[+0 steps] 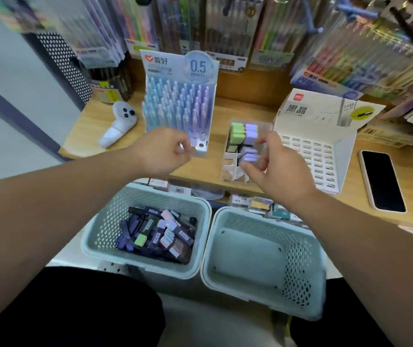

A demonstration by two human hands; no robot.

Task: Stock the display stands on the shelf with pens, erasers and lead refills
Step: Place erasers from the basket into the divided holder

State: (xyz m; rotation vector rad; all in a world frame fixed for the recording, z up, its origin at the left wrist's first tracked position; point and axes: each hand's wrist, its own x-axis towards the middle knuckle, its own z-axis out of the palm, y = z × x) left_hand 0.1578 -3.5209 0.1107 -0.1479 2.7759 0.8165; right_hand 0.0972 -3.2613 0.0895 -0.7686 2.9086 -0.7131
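Nearest you, the left basket point(95, 236) holds a loose heap of erasers and dark lead refill boxes point(160, 234), so plenty of stock is left to put out. The right basket point(298, 266) beside it shows only its bare floor.

Above the baskets, your right hand point(275, 169) has its grip closed on a purple eraser point(250, 156), pinched between thumb and fingers over the middle of the eraser stand point(228, 169) on the shelf point(200, 169). The back of that stand already carries green erasers point(236, 131) and purple ones point(251, 130). The front dividers nearest you look unfilled, so I judge this stand to be roughly half done.

Your left hand point(165, 154) is at the front corner of the pen stand point(165, 66), with its fingers curled. Something small and pale shows at the fingertips, but you cannot tell from here whether that grip holds anything. The pen stand is packed with blue and lilac pens point(175, 106), with one open hole at the front corner, so it looks all but finished.

To the right, the lead refill stand point(313, 113) stands open, and its grid of slots appears unstocked, though blur makes that uncertain. It is probably your biggest remaining job.

Farther out lie a phone point(382, 181) and a white controller point(122, 121), with hanging pen packs point(225, 28) behind.
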